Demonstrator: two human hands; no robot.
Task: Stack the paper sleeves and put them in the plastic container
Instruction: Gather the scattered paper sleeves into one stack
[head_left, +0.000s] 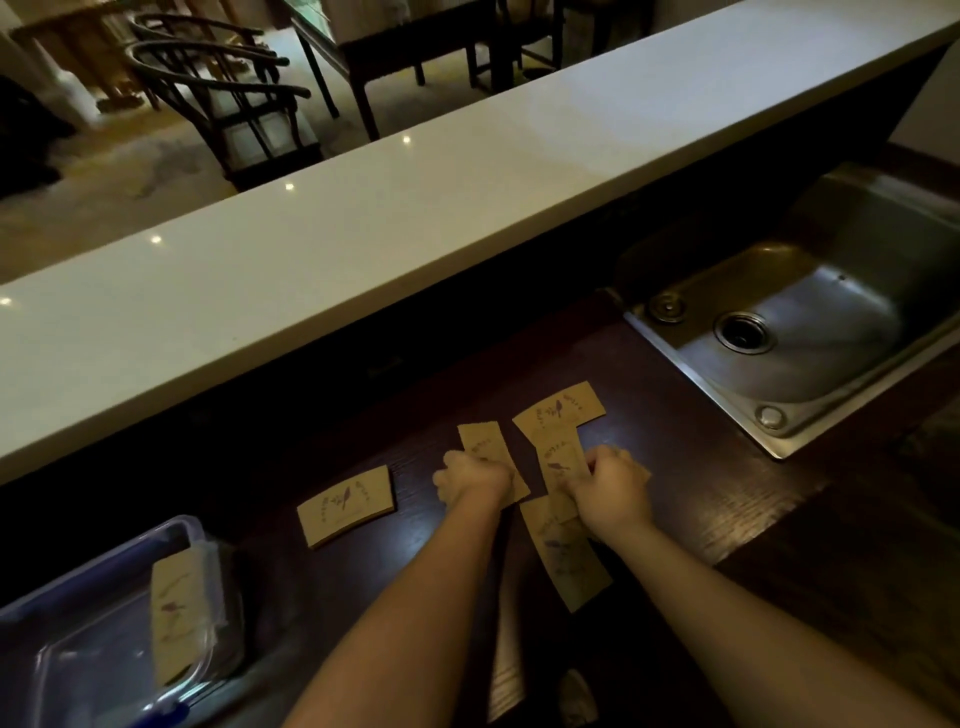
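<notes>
Several brown paper sleeves with a purple bird print lie on the dark wooden counter. My left hand is closed on one sleeve that points away from me. My right hand pinches another sleeve just to the right. A third sleeve lies beyond my right hand, one lies under my right wrist, and one lies alone to the left. The clear plastic container with a blue rim stands at the near left, with a sleeve leaning inside against its right wall.
A steel sink is sunk into the counter at the right. A raised white bar top runs across behind the work surface. Dark chairs and a table stand in the room beyond it.
</notes>
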